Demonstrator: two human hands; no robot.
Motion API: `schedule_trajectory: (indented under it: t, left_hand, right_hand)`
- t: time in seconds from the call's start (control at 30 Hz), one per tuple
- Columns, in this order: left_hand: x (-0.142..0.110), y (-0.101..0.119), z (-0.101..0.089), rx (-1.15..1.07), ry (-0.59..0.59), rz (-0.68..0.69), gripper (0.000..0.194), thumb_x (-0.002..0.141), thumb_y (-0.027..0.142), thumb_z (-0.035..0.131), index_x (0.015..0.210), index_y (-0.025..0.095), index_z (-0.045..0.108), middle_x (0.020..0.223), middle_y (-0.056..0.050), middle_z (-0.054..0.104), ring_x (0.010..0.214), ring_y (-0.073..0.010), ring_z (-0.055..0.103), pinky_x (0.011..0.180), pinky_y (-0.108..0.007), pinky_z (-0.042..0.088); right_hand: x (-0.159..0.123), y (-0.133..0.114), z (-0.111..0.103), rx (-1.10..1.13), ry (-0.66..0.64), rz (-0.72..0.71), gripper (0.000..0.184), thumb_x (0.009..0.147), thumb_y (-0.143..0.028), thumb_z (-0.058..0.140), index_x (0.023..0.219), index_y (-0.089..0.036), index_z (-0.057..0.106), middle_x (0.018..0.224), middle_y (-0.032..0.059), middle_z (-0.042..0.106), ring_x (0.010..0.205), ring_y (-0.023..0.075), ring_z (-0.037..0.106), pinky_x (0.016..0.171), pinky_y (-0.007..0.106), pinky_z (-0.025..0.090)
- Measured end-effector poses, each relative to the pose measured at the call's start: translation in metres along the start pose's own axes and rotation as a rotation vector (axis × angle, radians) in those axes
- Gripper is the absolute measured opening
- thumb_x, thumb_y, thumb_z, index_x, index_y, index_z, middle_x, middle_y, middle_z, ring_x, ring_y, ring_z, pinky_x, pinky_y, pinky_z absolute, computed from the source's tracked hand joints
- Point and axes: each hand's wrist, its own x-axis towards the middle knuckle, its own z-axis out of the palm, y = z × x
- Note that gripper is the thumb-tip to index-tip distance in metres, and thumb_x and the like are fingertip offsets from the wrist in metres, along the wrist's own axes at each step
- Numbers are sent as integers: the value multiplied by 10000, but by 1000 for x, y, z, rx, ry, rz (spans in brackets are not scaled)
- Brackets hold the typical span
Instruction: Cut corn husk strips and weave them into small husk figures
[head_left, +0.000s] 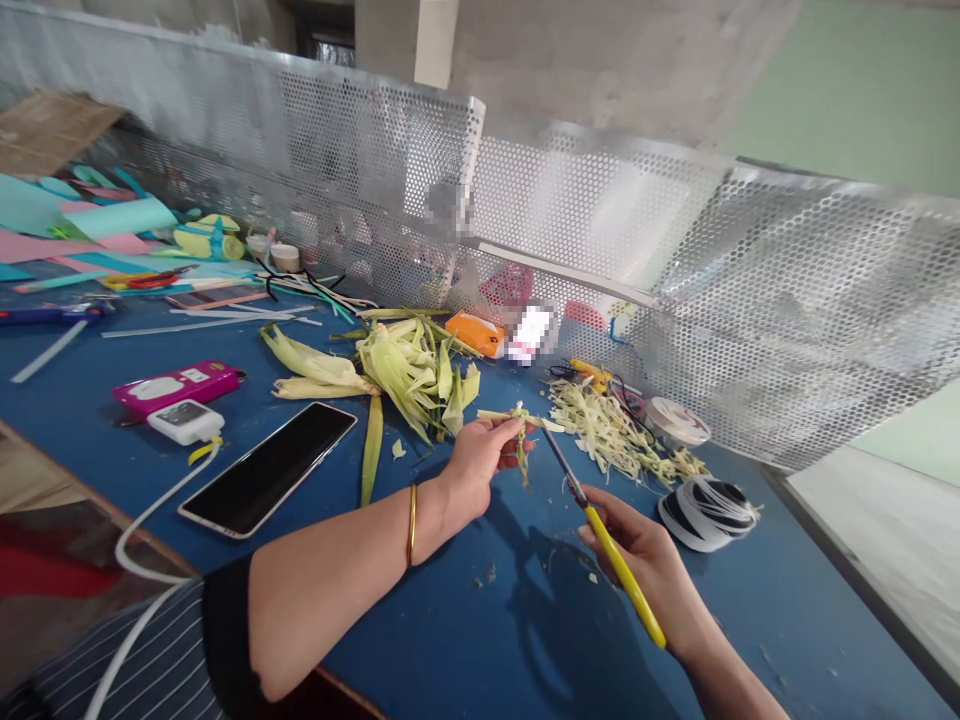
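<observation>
My left hand [480, 462] pinches a small piece of pale corn husk [521, 425] between thumb and fingers. One strip of it points right and a twisted bit hangs below. My right hand [634, 545] grips scissors [619, 575] with yellow handles. Their metal blades reach up to the right end of the husk strip; whether they touch it I cannot tell. Behind my left hand lies a heap of corn husks [405, 370]. Thin shredded husk pieces [607, 430] are piled beyond the scissors.
A phone [270, 468], a white charger [185, 421] with cable and a magenta box [176, 388] lie left on the blue table [450, 620]. A roll of white-and-black ribbon [709, 512] and a tape roll [677, 421] sit right. Perforated metal sheet [555, 190] stands behind.
</observation>
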Motion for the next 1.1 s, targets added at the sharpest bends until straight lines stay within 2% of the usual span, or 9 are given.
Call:
schedule_trajectory:
  t: [0.23,0.33,0.43,0.53,0.7,0.8,0.93,1.1]
  left_hand:
    - [3,-1,-1,3,-21,18,116,785,248,717,814,136,702,941,-87,733,650,-102,650,544,-193,463]
    - [4,-2,-2,-11,-36,23,136,779,263,724,827,137,709,948,-84,732,655,-98,645,551,-192,470]
    - [5,-2,-3,-10,-29,40,120,774,250,724,809,137,704,906,-72,731,634,-90,637,548,-191,469]
    - [3,1,-2,0,-2,26,96,764,226,729,798,145,689,849,-56,724,628,-96,644,533,-192,456]
    - [2,3,-2,109,32,7,94,733,208,742,806,153,721,766,-45,715,529,-78,575,523,-213,430]
    - [3,2,-3,215,12,24,70,720,201,724,778,169,746,705,-34,706,485,-77,509,486,-222,378]
    - [4,3,-3,324,-33,94,68,695,192,702,717,178,765,628,-26,675,467,-80,421,474,-235,316]
    - [4,4,-3,472,-37,180,112,696,187,658,700,191,771,611,-15,667,545,-109,488,550,-237,357]
  right_hand:
    - [-2,5,-4,-64,17,-62,643,669,-538,759,1186,-165,679,649,-23,481,540,96,357,452,222,313]
    - [-1,9,-4,-61,24,-39,643,679,-556,749,1179,-158,678,601,-36,455,496,87,341,419,218,288]
    - [3,18,-4,-25,111,-19,679,658,-593,752,1170,-156,663,577,-48,449,445,73,310,385,216,247]
    - [7,26,-5,40,199,-43,710,663,-606,749,1201,-160,623,578,-49,456,442,82,341,383,218,268]
    - [3,16,-11,101,121,-101,724,713,-632,694,1268,-184,568,654,-29,476,471,93,373,389,217,312]
    - [-3,1,-14,7,67,-132,720,677,-638,714,1228,-187,609,713,-4,523,531,113,442,443,226,395]
    - [-5,-3,-20,-157,94,-134,712,616,-528,802,1218,-180,647,780,22,627,680,168,562,617,257,497]
    - [-5,5,-25,-302,78,-91,678,666,-408,788,1290,-199,622,936,42,706,799,218,621,677,272,508]
